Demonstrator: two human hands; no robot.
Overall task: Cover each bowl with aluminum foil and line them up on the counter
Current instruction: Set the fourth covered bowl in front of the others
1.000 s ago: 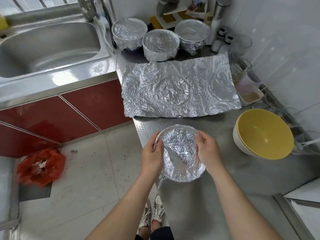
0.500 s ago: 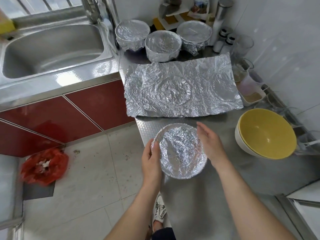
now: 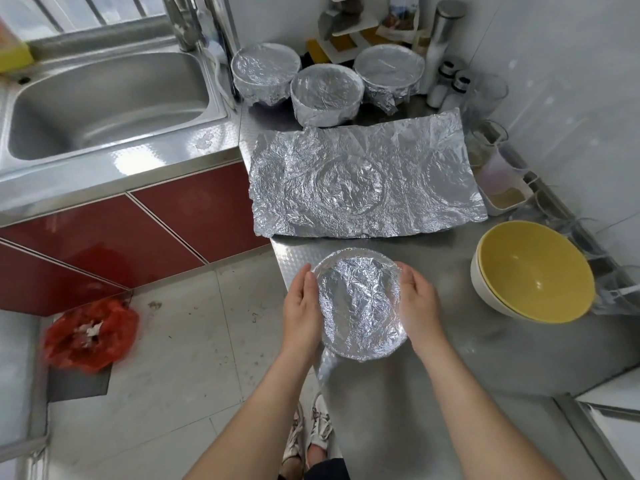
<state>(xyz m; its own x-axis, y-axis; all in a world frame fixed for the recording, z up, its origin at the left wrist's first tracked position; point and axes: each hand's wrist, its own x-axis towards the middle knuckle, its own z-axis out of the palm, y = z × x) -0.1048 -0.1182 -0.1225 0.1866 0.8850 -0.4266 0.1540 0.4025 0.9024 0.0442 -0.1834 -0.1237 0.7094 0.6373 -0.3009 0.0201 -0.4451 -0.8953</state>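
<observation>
a home kitchen. far left of the fingers (image 3: 412, 284) a steel sink (image 3: 104, 98) with a tap (image 3: 180, 26) sits above red cabinet doors (image 3: 180, 220). the steel surface (image 3: 450, 358) under the fingers carries a foil-covered bowl (image 3: 360, 306) between them, stacked yellow bowls (image 3: 533, 271) to their right, and shakers (image 3: 450, 84) far beyond them against a white tiled wall (image 3: 571, 81). a tiled floor (image 3: 156, 375) lies left of the fingers.

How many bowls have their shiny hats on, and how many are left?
Done: three foil-covered bowls sit at the back of the counter. In hand: the left hand and right hand press foil around a fourth bowl. Left: the stacked yellow bowls are bare, and a foil sheet lies flat nearby.
</observation>
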